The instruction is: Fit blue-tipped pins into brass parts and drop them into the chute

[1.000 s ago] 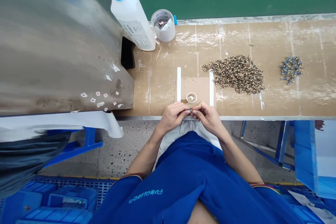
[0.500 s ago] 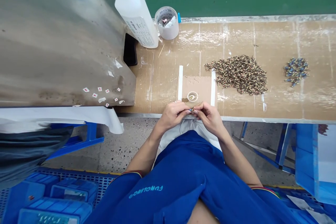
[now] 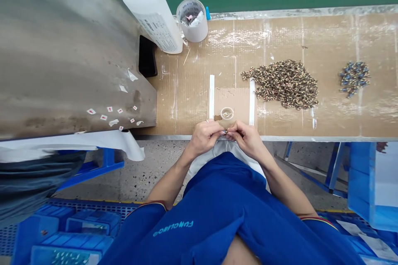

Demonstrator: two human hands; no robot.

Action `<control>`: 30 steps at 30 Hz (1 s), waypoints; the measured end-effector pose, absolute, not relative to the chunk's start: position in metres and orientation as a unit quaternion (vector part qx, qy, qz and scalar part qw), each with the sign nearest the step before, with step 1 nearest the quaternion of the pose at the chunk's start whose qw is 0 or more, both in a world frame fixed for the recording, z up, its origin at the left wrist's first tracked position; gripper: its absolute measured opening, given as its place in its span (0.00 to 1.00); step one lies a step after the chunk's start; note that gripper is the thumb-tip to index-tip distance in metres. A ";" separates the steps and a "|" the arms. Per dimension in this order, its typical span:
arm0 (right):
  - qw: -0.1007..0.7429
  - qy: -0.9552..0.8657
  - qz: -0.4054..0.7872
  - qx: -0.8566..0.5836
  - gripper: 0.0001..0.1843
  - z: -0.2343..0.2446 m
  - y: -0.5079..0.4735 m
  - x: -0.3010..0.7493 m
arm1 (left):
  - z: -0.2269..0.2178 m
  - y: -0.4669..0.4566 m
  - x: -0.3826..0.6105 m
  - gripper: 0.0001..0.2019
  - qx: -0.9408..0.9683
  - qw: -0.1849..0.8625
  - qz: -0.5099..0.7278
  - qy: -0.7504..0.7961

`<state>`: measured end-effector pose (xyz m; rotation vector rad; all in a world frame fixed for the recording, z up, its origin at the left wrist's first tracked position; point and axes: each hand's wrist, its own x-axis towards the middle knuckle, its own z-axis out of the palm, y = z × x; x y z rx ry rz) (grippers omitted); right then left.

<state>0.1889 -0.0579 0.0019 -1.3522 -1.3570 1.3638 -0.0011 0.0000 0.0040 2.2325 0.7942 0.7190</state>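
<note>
Left hand (image 3: 203,137) and right hand (image 3: 248,140) close together at the near edge of the surface (image 3: 326,120), fingertips of both pinching one tiny part (image 3: 226,131) between them, too small for telling its kind. Fingers bent, not spread, and the two hands turned toward each other. Just beyond the hands, a cardboard pad (image 3: 239,101) with a small round ring (image 3: 227,113) on it, between two white strips (image 3: 212,96). Further right, a brown heap (image 3: 281,85) of small twisted parts, then a smaller blue heap (image 3: 353,78). Toward the far left, a bottle (image 3: 149,12) with blue cap, and a cup (image 3: 192,20) just beside it. Compared with the earlier frame, almost no change in the hands: same pinch, same place. Only a small shift of the view, with heaps and bottle slightly higher in the picture.
</note>
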 end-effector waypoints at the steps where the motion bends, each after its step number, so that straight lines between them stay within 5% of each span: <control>1: 0.382 -0.535 0.532 -0.533 0.09 0.002 -0.058 0.189 | 0.004 0.000 -0.001 0.17 0.854 0.327 0.271 0.300; 17: 0.389 -0.520 0.549 -0.527 0.08 0.001 -0.053 0.188 | -0.001 0.001 -0.001 0.18 0.860 0.330 0.232 0.312; 24: 0.425 -0.461 0.591 -0.508 0.17 0.007 -0.056 0.191 | 0.036 -0.012 -0.021 0.19 0.769 0.446 0.202 0.411; 27: 0.458 -0.454 0.521 -0.559 0.17 0.006 -0.065 0.224 | 0.070 -0.031 -0.070 0.18 0.699 0.446 0.261 0.495; 30: 0.507 -0.422 0.318 -0.682 0.17 0.005 -0.067 0.287 | 0.096 -0.029 -0.130 0.10 0.549 0.257 0.450 0.655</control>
